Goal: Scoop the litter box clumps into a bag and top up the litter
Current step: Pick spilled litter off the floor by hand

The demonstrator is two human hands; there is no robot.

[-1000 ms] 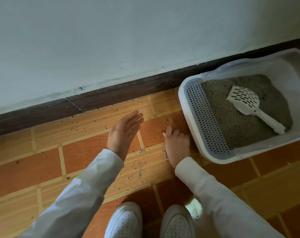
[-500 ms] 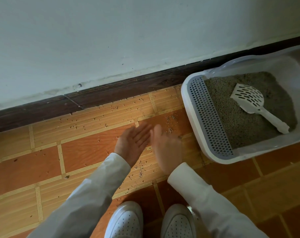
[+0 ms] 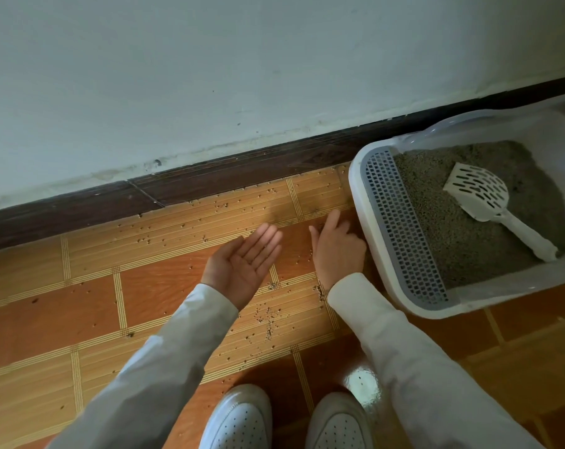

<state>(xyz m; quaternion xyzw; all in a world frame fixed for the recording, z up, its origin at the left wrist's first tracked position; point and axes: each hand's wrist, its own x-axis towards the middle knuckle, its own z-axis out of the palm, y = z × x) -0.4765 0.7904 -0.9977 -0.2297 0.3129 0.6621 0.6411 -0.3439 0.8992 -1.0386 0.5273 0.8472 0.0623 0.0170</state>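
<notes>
A home — floor by a wall
Orange tiled floor (image 3: 64,306) meets a dark skirting (image 3: 80,205) under a scuffed pale wall (image 3: 242,76) — a cat's litter box (image 3: 358,189) with scoop (image 3: 481,196) sits there, stray grains (image 3: 268,315) strewn about.

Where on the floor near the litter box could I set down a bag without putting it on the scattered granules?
The plain tile at the far left, beside the left sleeve, is nearly bare. So is the floor in front of the litter box, right of the shoes. Granules crowd the strip along the baseboard and the patch between the hands.
</notes>
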